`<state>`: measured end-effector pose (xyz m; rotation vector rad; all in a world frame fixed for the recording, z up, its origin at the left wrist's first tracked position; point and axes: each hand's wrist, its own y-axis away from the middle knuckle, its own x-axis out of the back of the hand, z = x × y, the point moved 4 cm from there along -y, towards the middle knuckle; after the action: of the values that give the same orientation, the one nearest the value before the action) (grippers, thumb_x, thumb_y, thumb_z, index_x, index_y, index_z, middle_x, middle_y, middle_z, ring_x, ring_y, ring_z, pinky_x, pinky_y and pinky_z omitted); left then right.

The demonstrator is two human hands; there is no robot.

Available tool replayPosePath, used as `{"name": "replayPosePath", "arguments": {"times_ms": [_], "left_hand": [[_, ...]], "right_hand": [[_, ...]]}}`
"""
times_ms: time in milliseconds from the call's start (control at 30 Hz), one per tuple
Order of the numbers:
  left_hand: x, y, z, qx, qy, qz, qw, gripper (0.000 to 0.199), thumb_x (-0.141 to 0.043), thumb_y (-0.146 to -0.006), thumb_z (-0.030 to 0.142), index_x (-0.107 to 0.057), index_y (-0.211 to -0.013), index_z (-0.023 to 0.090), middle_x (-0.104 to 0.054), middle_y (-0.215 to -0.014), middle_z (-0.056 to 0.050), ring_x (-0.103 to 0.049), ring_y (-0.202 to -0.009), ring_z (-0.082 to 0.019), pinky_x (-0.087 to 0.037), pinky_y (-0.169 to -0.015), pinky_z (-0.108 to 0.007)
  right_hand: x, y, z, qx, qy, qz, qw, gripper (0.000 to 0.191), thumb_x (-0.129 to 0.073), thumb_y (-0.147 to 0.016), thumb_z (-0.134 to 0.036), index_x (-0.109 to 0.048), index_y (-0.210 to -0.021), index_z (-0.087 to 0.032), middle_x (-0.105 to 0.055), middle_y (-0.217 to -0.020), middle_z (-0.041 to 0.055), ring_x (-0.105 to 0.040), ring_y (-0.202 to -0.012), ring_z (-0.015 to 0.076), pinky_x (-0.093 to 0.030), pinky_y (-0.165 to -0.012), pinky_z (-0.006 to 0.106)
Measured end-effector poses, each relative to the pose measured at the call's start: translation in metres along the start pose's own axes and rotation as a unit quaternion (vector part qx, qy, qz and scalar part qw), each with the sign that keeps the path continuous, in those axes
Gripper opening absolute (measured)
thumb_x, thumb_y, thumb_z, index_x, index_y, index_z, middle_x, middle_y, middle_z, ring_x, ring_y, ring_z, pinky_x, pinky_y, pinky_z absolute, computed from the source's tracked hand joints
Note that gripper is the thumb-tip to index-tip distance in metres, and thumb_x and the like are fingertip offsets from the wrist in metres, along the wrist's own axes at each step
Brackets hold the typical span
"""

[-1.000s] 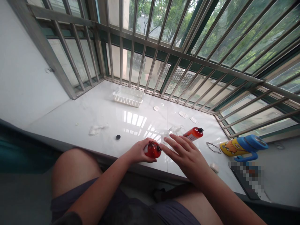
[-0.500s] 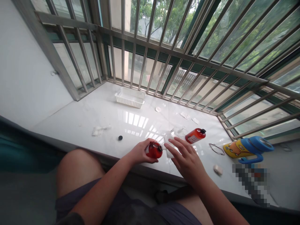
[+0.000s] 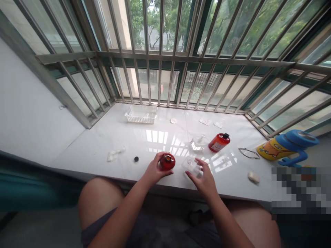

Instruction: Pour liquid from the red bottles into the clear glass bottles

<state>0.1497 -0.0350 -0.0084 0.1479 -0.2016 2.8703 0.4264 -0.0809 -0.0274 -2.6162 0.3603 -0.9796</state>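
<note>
My left hand is wrapped round a red bottle whose mouth is uncapped. Beside it, the thumb and fingers of my right hand are spread around the right side of a small clear glass bottle; whether they touch it is hard to tell. Another clear glass container stands just behind. To its right is a second red bottle with a black cap and a pale label. A small black cap lies on the white surface, left of my left hand.
A white perforated basket stands at the back left, near the window bars. Crumpled white scraps lie at the left. On the right are a wire loop, a pale lump and a blue-and-yellow flask.
The camera view has shifted. My right hand has lowered from above the clear bottle to its right side. The red bottle in my left hand now looks more upright.
</note>
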Motion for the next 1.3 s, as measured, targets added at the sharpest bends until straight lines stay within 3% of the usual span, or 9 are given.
{"name": "replayPosePath", "arguments": {"times_ms": [133,333,500,600,833,967,1067,1200,1300], "left_hand": [[0.001,0.0,0.001,0.006,-0.051,0.01,0.999,0.089,-0.099,-0.071,0.046,-0.055,-0.146,0.029,-0.059,-0.156,-0.013,-0.055,-0.148,-0.036,-0.038,-0.128,-0.054],[0.018,0.013,0.009,-0.018,-0.174,0.019,0.984,0.113,-0.101,-0.065,0.054,-0.045,-0.16,0.03,-0.047,-0.168,-0.015,-0.042,-0.158,-0.04,-0.031,-0.132,-0.059],[0.06,0.026,0.012,-0.065,-0.353,0.153,0.921,0.053,-0.078,-0.093,0.049,-0.065,-0.139,0.026,-0.064,-0.148,-0.015,-0.056,-0.144,-0.037,-0.04,-0.126,-0.057],[0.089,0.029,0.006,-0.018,-0.444,0.216,0.869,0.041,-0.071,-0.094,0.038,-0.068,-0.131,0.02,-0.068,-0.14,-0.018,-0.058,-0.138,-0.039,-0.041,-0.124,-0.059],[0.119,0.021,-0.007,0.065,-0.426,0.177,0.885,0.022,-0.065,-0.087,0.025,-0.076,-0.105,0.022,-0.078,-0.112,-0.013,-0.07,-0.112,-0.036,-0.05,-0.11,-0.055],[0.103,0.018,0.013,0.085,-0.321,0.208,0.92,0.039,-0.07,-0.09,0.041,-0.068,-0.124,0.021,-0.078,-0.111,-0.011,-0.073,-0.098,-0.029,-0.059,-0.091,-0.046],[0.068,0.018,0.042,0.096,-0.044,0.189,0.976,0.061,-0.082,-0.084,0.049,-0.06,-0.133,0.021,-0.078,-0.11,-0.009,-0.074,-0.097,-0.023,-0.058,-0.087,-0.037],[0.009,0.023,0.086,0.107,0.156,0.079,0.979,0.065,-0.091,-0.08,0.045,-0.059,-0.133,0.025,-0.078,-0.107,-0.006,-0.073,-0.091,-0.02,-0.056,-0.081,-0.033],[-0.02,0.03,0.099,0.131,0.229,0.021,0.964,0.063,-0.094,-0.078,0.044,-0.059,-0.128,0.026,-0.078,-0.108,-0.006,-0.075,-0.097,-0.023,-0.058,-0.088,-0.036]], "right_hand": [[-0.005,0.003,0.018,-0.011,-0.003,-0.002,1.0,0.076,-0.078,-0.091,-0.063,-0.052,-0.15,-0.023,-0.066,-0.137,0.0148,-0.07,-0.121,0.0338,-0.062,-0.101,0.054],[-0.005,0.003,0.019,0.081,0.063,0.023,0.994,0.074,-0.067,-0.1,-0.064,-0.048,-0.154,-0.017,-0.066,-0.139,0.0194,-0.065,-0.129,0.0367,-0.058,-0.107,0.057],[-0.008,0.005,0.016,0.115,0.094,0.067,0.987,0.079,-0.064,-0.101,-0.064,-0.04,-0.16,-0.016,-0.064,-0.141,0.0217,-0.063,-0.13,0.0394,-0.057,-0.105,0.061],[-0.009,0.006,0.014,0.135,0.11,0.081,0.981,0.082,-0.065,-0.102,-0.062,-0.036,-0.163,-0.016,-0.063,-0.142,0.0233,-0.062,-0.13,0.0407,-0.057,-0.104,0.063],[0.005,0.011,-0.001,0.163,0.108,0.122,0.973,0.083,-0.073,-0.1,-0.05,-0.033,-0.166,-0.018,-0.058,-0.148,0.0227,-0.057,-0.138,0.0411,-0.054,-0.11,0.067],[0.018,0.019,-0.036,0.228,0.086,0.125,0.962,0.068,-0.076,-0.1,-0.03,-0.045,-0.16,-0.025,-0.063,-0.144,0.0173,-0.06,-0.137,0.0377,-0.052,-0.115,0.067],[0.024,0.019,-0.078,0.266,0.024,0.094,0.959,0.062,-0.075,-0.099,-0.018,-0.052,-0.155,-0.028,-0.069,-0.136,0.0131,-0.065,-0.131,0.0328,-0.056,-0.112,0.06],[0.023,0.004,-0.13,0.272,-0.073,0.051,0.958,0.064,-0.074,-0.1,-0.021,-0.048,-0.158,-0.028,-0.07,-0.138,0.0144,-0.068,-0.128,0.0312,-0.061,-0.105,0.053],[0.02,-0.006,-0.152,0.29,-0.119,0.055,0.948,0.057,-0.073,-0.101,-0.017,-0.054,-0.153,-0.031,-0.075,-0.129,0.0096,-0.072,-0.119,0.0262,-0.063,-0.099,0.046]]}}
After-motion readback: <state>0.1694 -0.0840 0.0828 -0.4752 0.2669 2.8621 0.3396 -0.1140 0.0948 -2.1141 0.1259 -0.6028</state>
